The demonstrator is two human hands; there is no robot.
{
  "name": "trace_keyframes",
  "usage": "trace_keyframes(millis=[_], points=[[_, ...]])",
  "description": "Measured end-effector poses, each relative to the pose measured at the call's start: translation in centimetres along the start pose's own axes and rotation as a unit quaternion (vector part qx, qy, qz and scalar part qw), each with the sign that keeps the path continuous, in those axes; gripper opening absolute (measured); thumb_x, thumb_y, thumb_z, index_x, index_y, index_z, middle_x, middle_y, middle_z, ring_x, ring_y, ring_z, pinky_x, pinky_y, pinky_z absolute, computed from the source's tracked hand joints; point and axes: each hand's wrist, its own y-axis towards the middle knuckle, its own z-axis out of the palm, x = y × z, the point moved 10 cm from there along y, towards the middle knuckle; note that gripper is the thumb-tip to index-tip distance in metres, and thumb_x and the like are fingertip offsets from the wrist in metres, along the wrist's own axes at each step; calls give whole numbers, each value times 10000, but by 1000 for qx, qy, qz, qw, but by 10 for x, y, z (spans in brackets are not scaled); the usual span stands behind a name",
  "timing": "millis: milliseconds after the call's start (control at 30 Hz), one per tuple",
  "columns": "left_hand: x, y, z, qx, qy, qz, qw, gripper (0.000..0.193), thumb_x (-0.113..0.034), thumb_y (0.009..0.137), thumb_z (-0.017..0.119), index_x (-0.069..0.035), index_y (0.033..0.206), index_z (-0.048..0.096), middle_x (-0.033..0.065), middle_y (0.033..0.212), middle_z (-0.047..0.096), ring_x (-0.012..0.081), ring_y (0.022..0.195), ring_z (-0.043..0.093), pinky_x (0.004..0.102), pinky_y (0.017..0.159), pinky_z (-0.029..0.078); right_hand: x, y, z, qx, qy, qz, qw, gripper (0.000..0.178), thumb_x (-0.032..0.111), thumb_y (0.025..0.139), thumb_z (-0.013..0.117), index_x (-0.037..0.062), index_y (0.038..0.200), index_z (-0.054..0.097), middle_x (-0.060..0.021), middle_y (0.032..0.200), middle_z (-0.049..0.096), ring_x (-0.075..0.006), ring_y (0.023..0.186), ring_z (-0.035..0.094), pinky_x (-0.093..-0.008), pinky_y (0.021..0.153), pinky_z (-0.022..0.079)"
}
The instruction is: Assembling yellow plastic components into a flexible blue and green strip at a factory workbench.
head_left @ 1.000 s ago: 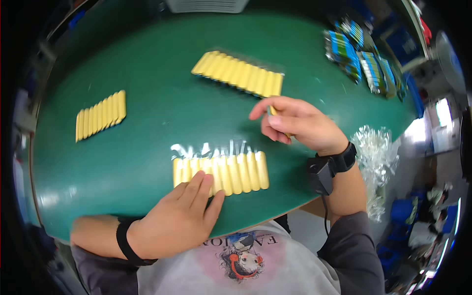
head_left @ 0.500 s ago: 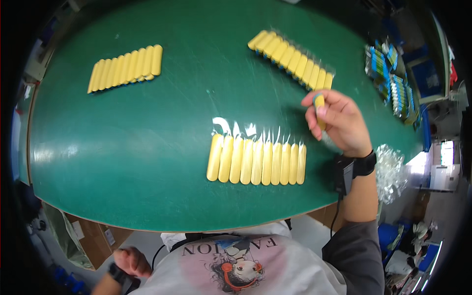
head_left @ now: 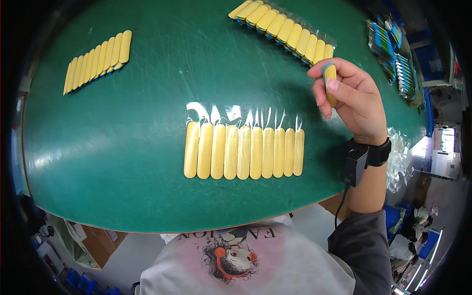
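Observation:
My right hand [head_left: 351, 93] is raised over the right side of the table, its thumb and fingers pinching a small yellow nail file [head_left: 331, 86] with a blue edge. Left of it, a row of several yellow nail files [head_left: 243, 152] lies side by side near the front, with a clear plastic sleeve [head_left: 236, 113] showing beyond their far ends. Just beyond my hand, a slanting row of stacked yellow nail files [head_left: 285, 32] in clear film shows blue undersides. My left hand is out of view.
The green table [head_left: 123, 162] has a curved front edge. Another stack of yellow nail files [head_left: 98, 61] lies far left. Blue-green packed bundles [head_left: 388, 54] lie at the far right, with crumpled clear plastic [head_left: 399, 160] near the right edge. A cable hangs from my right wrist device [head_left: 355, 164].
My right hand, still pinching the nail file, has shifted slightly up and right in view. The left hand has dropped out of view. The table and rows sit differently as the view shifts.

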Motion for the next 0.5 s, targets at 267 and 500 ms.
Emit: trace_keyframes(millis=[267,500], points=[[-2,6,-9,1,111,-62,992,214,-101,818,482,31,905,626,218,928,574,343,922,527,473,810,369,5,0,-9,-21,-20,-15,999,219,118,854,539,-31,1012,567,-39,730,580,-70,584,512,-194,518,405],[3,17,-13,9,199,-100,975,200,-109,806,496,15,888,631,211,878,575,334,863,538,453,757,386,3,-1,-18,-37,-22,-15,999,216,115,850,543,-29,1010,568,-38,723,581,-70,576,508,-194,514,401]])
